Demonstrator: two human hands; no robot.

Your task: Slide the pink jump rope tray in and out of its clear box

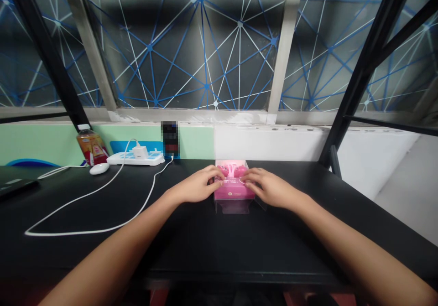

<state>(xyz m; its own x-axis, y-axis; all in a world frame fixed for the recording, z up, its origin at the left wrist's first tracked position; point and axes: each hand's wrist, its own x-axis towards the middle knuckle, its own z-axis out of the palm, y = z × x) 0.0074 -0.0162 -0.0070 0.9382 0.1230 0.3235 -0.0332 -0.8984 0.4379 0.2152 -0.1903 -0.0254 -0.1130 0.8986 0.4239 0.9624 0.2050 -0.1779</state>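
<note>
A small pink box lies on the black desk in front of me, with an open clear plastic flap at its near edge. Rounded pink items show in its upper part; their kind is too small to tell. My left hand grips the box's left side with curled fingers, the thumb near its front. From the other side, my right hand has its bent fingers on the right edge. The fingertips partly cover the box's contents.
At the back left stand a drink bottle, a white mouse and a white power strip with a plug. A phone leans on the wall, its white cable looping across the desk. Black frame posts rise at both sides.
</note>
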